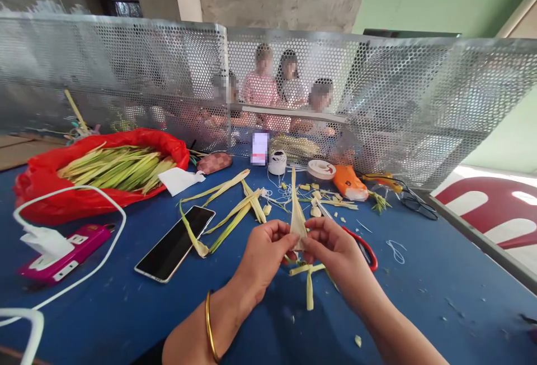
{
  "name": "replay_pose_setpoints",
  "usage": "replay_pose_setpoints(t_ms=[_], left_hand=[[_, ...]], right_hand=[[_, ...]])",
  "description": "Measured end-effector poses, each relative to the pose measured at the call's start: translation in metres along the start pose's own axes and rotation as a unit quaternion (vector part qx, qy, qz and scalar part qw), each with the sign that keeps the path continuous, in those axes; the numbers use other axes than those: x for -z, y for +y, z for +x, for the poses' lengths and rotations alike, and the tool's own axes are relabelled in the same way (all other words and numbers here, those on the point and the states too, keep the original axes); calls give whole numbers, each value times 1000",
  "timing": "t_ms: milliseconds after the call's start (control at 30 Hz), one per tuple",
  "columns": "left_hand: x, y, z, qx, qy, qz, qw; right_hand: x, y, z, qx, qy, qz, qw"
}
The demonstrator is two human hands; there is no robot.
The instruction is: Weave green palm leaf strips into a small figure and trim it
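A pale, pointed corn husk strip (297, 217) stands upright between my hands above the blue table. My left hand (268, 247) pinches its lower left edge between thumb and fingers. On the right edge, my right hand (329, 245) pinches it in the same way, the thumbs nearly meeting. Below the hands lies a short cut piece of husk (309, 292). Scissors with red handles (367, 250) lie beside my right hand, partly hidden by it. Several folded husk strips (235, 214) are spread beyond my left hand.
On the left are a red bag (37, 186) of husks, a purple power strip (86, 247) with a white cable, and a phone (176, 245). Behind stand a thread spool (277, 162), a tape roll (321, 169) and an orange packet (350, 182). People sit beyond a perforated metal screen (390, 91).
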State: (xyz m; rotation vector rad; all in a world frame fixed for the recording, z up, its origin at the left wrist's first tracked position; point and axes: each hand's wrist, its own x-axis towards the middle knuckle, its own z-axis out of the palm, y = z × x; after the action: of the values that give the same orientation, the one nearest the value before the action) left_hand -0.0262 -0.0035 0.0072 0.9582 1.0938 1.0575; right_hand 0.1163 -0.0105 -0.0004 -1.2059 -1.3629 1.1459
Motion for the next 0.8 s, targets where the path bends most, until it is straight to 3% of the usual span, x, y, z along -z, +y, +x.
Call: replay_pose_setpoints(t_ms=[133, 300, 667, 800], left_hand=[[2, -4, 3, -2, 8, -27, 1000], [5, -5, 4, -6, 4, -37, 999], [4, -1, 1, -12, 7, -54, 998], [4, -4, 3, 13, -7, -103, 995]], right_hand=[[3, -1, -5, 96, 28, -79, 992], [12, -9, -5, 201, -83, -171, 961], [8, -5, -5, 188, -6, -212, 959], [8, -3, -4, 189, 22, -215, 958]])
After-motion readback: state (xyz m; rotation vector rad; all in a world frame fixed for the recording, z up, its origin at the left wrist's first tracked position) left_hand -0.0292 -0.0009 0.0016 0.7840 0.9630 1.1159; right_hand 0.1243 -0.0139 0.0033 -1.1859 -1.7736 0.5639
